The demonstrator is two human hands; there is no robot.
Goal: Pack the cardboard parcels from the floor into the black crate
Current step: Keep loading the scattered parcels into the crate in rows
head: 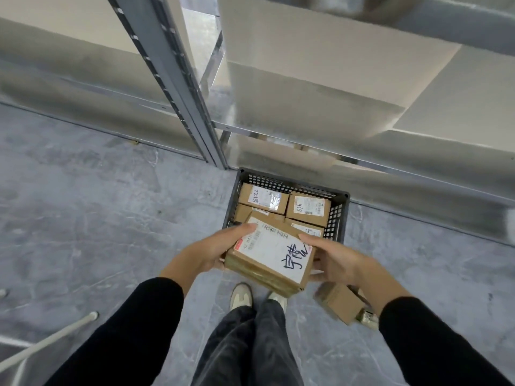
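Under my fingers (245,228) the parcel (269,257) is matt brown cardboard with a smooth white paper label; the crate (338,215) is black perforated plastic on mottled grey floor (111,213).

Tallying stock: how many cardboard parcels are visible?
6, perhaps more hidden: one held, one on the floor, four in the black plastic crate.

Floor (83,204) is grey mottled concrete, kinda scuffed. Grey metal shelving (362,112) runs along the far side, well past the fingers, with a slotted upright (178,90). White pole (50,341) lies bottom-left on the floor.
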